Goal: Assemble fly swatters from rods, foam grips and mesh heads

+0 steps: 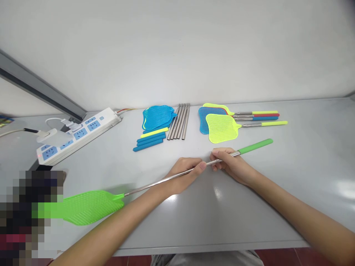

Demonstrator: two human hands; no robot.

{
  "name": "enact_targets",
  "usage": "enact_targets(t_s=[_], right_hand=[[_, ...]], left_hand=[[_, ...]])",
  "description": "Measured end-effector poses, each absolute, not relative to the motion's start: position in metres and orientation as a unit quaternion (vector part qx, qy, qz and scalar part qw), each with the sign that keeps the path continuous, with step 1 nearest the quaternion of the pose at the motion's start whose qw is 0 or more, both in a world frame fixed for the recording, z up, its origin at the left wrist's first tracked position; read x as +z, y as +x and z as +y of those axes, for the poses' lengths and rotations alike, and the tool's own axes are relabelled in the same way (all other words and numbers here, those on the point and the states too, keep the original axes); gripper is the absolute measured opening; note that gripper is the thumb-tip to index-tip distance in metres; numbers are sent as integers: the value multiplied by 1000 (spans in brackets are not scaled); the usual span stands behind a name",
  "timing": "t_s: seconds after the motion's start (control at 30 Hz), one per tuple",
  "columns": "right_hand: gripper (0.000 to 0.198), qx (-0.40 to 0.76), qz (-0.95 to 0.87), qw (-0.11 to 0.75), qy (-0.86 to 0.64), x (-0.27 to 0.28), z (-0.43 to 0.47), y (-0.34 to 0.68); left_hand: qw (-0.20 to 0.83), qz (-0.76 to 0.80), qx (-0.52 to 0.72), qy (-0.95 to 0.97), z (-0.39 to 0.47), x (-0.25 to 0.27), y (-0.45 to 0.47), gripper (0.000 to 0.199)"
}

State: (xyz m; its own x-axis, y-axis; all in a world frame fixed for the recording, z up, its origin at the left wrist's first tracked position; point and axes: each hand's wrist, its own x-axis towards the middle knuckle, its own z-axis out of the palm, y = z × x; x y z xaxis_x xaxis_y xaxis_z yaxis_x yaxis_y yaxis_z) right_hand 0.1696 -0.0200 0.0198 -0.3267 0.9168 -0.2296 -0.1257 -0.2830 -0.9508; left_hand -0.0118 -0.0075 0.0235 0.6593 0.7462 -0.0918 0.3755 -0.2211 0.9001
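Observation:
A green fly swatter (91, 207) with an extended telescopic metal rod lies slantwise across both hands. Its perforated head is at the lower left, and its green grip points to the upper right. My left hand (187, 173) is closed around the thin middle of the rod, thumb on top. Close beside it, my right hand (229, 162) pinches the thicker rod section just below the green grip. Beyond my right hand lie several swatters, with a yellow swatter (223, 128) in front of blue, red and yellow ones, their rods short.
Blue swatter heads (158, 117) are stacked at the back middle, beside several metal rods (179, 122). Blue grip sleeves (149, 142) and a yellow sleeve (154, 132) lie in front. A white power strip (80, 135) with plugs stands at left. A pixelated patch covers the lower left.

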Motion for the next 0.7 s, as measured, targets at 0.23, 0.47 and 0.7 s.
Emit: enact_targets(t_s=[0.23,0.47,0.7], right_hand=[[33,671,-460,387,-434,20,-21,169],[31,663,-466,385,-441,20,-22,168],[32,661,-468,385,-442,20,-22,169]], left_hand=[[505,361,188,761,-8,24,-12,46],[496,371,176,765,-7,23,-12,47],[500,374,177,761,-8,25,-11,46]])
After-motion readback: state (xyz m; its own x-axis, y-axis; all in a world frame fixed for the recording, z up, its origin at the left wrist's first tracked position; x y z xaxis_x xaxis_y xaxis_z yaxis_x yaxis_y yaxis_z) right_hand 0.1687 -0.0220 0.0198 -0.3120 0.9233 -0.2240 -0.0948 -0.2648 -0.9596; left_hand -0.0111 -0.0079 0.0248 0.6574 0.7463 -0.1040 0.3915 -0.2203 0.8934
